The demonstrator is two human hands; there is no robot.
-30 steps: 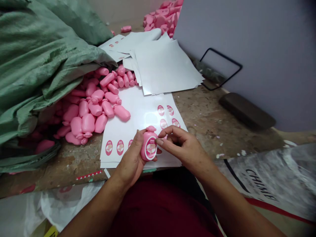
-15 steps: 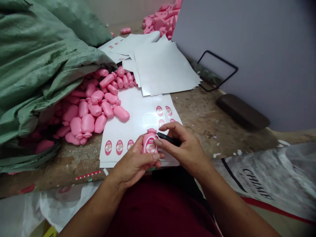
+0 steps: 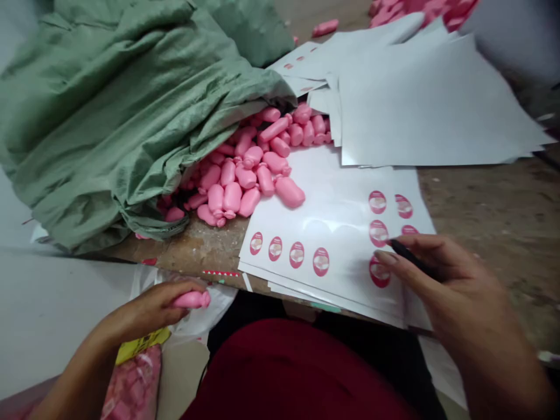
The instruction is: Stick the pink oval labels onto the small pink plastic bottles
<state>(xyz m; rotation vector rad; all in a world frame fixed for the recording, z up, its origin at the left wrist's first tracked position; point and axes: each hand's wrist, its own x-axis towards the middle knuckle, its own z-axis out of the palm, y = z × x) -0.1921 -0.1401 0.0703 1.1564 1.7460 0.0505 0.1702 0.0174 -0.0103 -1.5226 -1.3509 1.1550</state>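
My left hand (image 3: 155, 306) is closed around a small pink plastic bottle (image 3: 191, 300), low on the left, off the table's front edge. The bottle lies sideways with its neck pointing right; its label side is hidden. In my right hand (image 3: 459, 286) is a slim black pen-like tool (image 3: 413, 258), held between thumb and fingers, its exact kind unclear. The tool's tip and my thumb are over the white sticker sheet (image 3: 332, 207), close to an oval pink sticker (image 3: 378, 273). Four-sided sheets lie stacked beneath, with several oval stickers along the front and right.
A heap of pink bottles (image 3: 231, 198) spills from a green woven sack (image 3: 144, 111) on the left. White paper sheets (image 3: 420, 99) lie at the back right, with more pink bottles (image 3: 429, 11) behind. Below left stands a clear bag of pink pieces (image 3: 133, 382).
My left hand has carried the bottle left and down, away from my right hand. My right hand has shifted over the stickers at the sheet's right. The view has turned left.
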